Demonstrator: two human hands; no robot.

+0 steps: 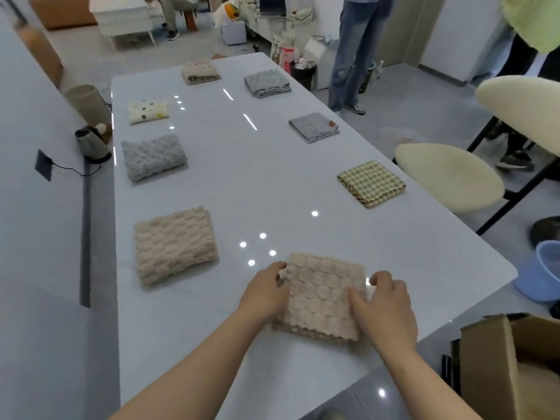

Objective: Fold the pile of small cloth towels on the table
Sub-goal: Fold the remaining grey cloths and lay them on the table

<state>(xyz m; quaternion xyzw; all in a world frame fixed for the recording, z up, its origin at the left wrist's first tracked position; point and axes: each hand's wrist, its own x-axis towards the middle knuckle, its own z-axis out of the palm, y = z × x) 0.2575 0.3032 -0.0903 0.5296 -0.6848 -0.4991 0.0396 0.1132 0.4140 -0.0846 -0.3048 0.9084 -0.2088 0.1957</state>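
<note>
A folded beige waffle towel [322, 295] lies near the front edge of the white table [272, 183]. My left hand [265, 294] grips the towel's left edge, its fingertips curled at the upper left corner. My right hand [385, 307] holds the right edge, thumb on top of the cloth and fingers curled round the side. Several folded towels lie in two rows on the table: another beige one [174, 244], a grey one [154, 156], a spotted cream one [148, 111], a checked one [371, 182] and a grey one [313, 126].
An open cardboard box [500, 368] stands at the front right. Two cream chairs [448, 175] sit along the table's right side, with a blue basket [542, 272] on the floor. A kettle [91, 144] sits left of the table. A person [354, 50] stands beyond the far right corner.
</note>
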